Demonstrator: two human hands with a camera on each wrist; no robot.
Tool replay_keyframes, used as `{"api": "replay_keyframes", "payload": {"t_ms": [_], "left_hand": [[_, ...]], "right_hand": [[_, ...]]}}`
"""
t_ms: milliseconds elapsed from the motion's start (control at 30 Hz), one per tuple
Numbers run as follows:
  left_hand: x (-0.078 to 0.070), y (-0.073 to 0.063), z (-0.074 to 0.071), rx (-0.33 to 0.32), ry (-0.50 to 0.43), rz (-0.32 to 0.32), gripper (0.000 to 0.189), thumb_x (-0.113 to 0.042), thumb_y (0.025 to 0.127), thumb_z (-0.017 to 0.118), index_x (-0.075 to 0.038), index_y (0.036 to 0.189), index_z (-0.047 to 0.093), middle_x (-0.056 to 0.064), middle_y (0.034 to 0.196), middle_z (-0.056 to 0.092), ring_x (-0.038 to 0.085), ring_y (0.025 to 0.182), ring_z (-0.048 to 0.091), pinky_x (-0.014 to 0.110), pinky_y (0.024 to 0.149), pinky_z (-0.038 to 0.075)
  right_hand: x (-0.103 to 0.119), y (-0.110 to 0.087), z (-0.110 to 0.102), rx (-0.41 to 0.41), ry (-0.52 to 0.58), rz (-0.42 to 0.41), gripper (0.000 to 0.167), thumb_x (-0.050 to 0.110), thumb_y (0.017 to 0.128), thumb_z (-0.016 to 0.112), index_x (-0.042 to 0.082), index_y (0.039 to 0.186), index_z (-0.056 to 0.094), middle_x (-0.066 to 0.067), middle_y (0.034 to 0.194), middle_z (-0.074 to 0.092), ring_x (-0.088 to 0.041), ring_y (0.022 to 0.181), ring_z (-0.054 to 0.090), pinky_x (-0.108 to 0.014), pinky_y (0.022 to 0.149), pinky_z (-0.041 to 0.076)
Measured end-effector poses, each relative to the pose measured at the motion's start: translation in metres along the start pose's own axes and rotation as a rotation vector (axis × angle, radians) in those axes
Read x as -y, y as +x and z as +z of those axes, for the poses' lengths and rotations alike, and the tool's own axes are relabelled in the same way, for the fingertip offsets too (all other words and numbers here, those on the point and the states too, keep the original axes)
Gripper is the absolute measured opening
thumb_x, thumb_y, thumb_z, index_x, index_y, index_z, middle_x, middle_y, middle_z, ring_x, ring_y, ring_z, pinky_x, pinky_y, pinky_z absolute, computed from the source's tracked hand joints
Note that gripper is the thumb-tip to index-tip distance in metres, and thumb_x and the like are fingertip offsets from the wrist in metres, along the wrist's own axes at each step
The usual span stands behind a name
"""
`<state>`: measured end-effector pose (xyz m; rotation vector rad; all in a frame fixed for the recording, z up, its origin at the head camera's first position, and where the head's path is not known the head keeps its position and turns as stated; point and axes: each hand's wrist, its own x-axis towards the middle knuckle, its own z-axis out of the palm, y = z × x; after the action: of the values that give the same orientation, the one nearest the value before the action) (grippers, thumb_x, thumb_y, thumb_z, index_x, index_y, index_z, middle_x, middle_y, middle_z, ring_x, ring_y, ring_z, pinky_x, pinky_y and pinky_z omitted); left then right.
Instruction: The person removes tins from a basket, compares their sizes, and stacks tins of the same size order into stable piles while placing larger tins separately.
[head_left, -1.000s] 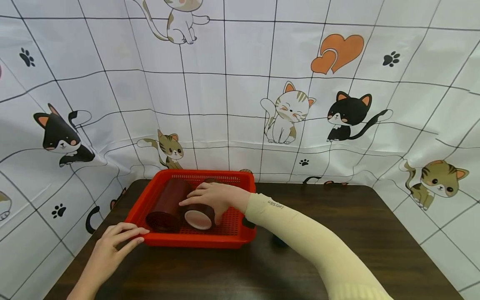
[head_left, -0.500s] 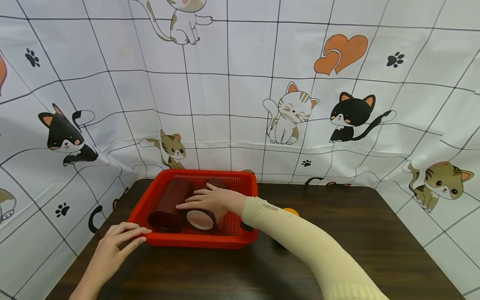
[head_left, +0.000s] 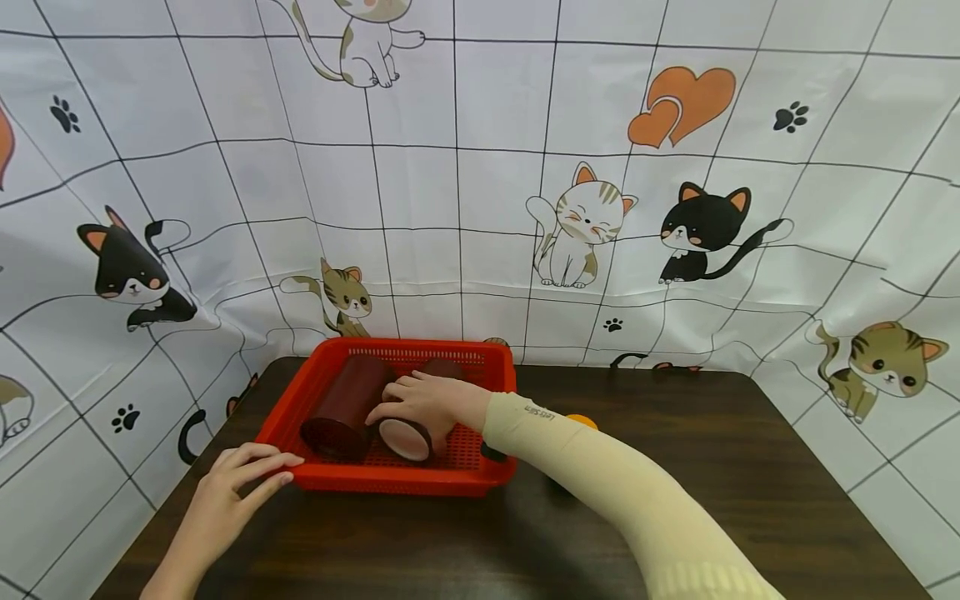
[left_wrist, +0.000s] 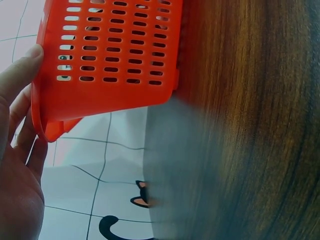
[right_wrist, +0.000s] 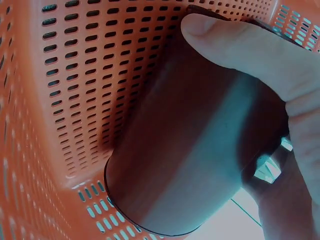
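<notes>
Right fingers (head_left: 388,410) have curled round one cylinder (head_left: 405,440) (bare mesh (head_left: 467,450) beside).

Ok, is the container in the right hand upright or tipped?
Tipped sideways: the container points its pale end toward the head camera.

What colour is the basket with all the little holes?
The basket is bright red; it shows best in the head view.

One left hand (head_left: 225,493), one right hand (head_left: 422,403), one red basket (head_left: 397,481)
Two dark-red cylinders (head_left: 351,402), one desk (head_left: 712,446), one partly hidden orange object (head_left: 582,421).
</notes>
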<state>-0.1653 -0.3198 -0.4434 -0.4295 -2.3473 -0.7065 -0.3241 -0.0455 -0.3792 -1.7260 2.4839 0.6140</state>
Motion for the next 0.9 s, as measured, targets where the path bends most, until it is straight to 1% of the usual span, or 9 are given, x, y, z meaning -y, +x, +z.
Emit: {"api": "replay_keyframes", "payload": {"t_ms": [133,200,400,500,567,633,767,833,900], "left_hand": [[0.0,0.001,0.0,-0.014,-0.007,0.02,0.041,-0.003,0.071,0.084,-0.03,0.101,0.078,-0.011,0.098,0.064,-0.009,0.099,0.04,0.018,0.08,0.034],[-0.001,0.001,0.0,-0.019,-0.007,0.025,0.041,-0.003,0.071,0.084,-0.029,0.101,0.078,-0.01,0.098,0.064,-0.008,0.099,0.041,0.018,0.08,0.034],[-0.001,0.001,0.0,-0.028,-0.01,0.036,0.041,-0.002,0.07,0.084,-0.029,0.1,0.078,-0.009,0.098,0.064,-0.008,0.099,0.041,0.018,0.08,0.034],[-0.001,0.002,0.001,-0.026,-0.005,0.037,0.041,-0.002,0.07,0.084,-0.028,0.1,0.078,-0.01,0.098,0.064,-0.008,0.099,0.041,0.018,0.08,0.034],[-0.001,0.003,0.002,-0.024,-0.002,0.037,0.041,-0.003,0.07,0.084,-0.029,0.1,0.078,-0.01,0.098,0.064,-0.008,0.099,0.041,0.019,0.08,0.034],[0.0,0.003,0.002,-0.021,0.001,0.032,0.04,-0.003,0.07,0.084,-0.029,0.1,0.078,-0.011,0.098,0.063,-0.008,0.099,0.041,0.019,0.08,0.034],[0.001,0.001,0.002,-0.02,0.0,0.024,0.041,-0.002,0.069,0.084,-0.03,0.099,0.078,-0.012,0.098,0.063,-0.008,0.099,0.04,0.019,0.079,0.034],[0.001,0.0,0.002,-0.021,-0.001,0.022,0.041,-0.002,0.069,0.085,-0.03,0.099,0.078,-0.012,0.098,0.062,-0.009,0.099,0.04,0.018,0.079,0.034],[0.001,0.0,0.002,-0.023,-0.002,0.024,0.041,-0.002,0.069,0.085,-0.03,0.099,0.078,-0.012,0.098,0.062,-0.009,0.099,0.04,0.018,0.079,0.034]], "right_hand": [[0.002,0.002,-0.002,0.042,0.03,0.0,0.107,0.041,0.068,0.089,0.033,0.153,0.025,0.002,0.158,0.028,-0.019,0.147,0.03,-0.049,0.122,0.025],[0.002,0.003,-0.004,0.06,0.041,0.003,0.105,0.038,0.069,0.089,0.032,0.153,0.025,0.004,0.16,0.027,-0.019,0.149,0.029,-0.052,0.122,0.024],[0.001,0.001,-0.008,0.078,0.037,0.017,0.103,0.038,0.072,0.088,0.032,0.152,0.025,0.008,0.157,0.035,-0.018,0.145,0.035,-0.053,0.119,0.029],[0.0,-0.002,-0.012,0.076,0.068,0.036,0.105,0.039,0.072,0.088,0.033,0.154,0.023,0.007,0.156,0.035,-0.019,0.144,0.037,-0.054,0.117,0.033],[-0.002,-0.006,-0.014,0.072,0.116,0.055,0.105,0.038,0.072,0.088,0.033,0.154,0.022,0.006,0.156,0.036,-0.019,0.143,0.039,-0.055,0.115,0.035],[-0.005,-0.009,-0.017,0.063,0.165,0.066,0.105,0.038,0.072,0.088,0.03,0.154,0.023,0.005,0.155,0.037,-0.019,0.14,0.041,-0.051,0.114,0.038],[-0.011,-0.016,-0.023,0.022,0.248,0.065,0.104,0.038,0.071,0.089,0.023,0.152,0.025,0.002,0.15,0.04,-0.019,0.133,0.045,-0.036,0.109,0.044],[-0.015,-0.02,-0.026,-0.001,0.295,0.063,0.105,0.037,0.07,0.089,0.02,0.152,0.026,0.001,0.148,0.041,-0.018,0.131,0.045,-0.031,0.108,0.044],[-0.019,-0.025,-0.029,-0.018,0.33,0.064,0.108,0.036,0.07,0.09,0.018,0.153,0.024,0.0,0.147,0.041,-0.017,0.131,0.044,-0.03,0.108,0.043]]}}
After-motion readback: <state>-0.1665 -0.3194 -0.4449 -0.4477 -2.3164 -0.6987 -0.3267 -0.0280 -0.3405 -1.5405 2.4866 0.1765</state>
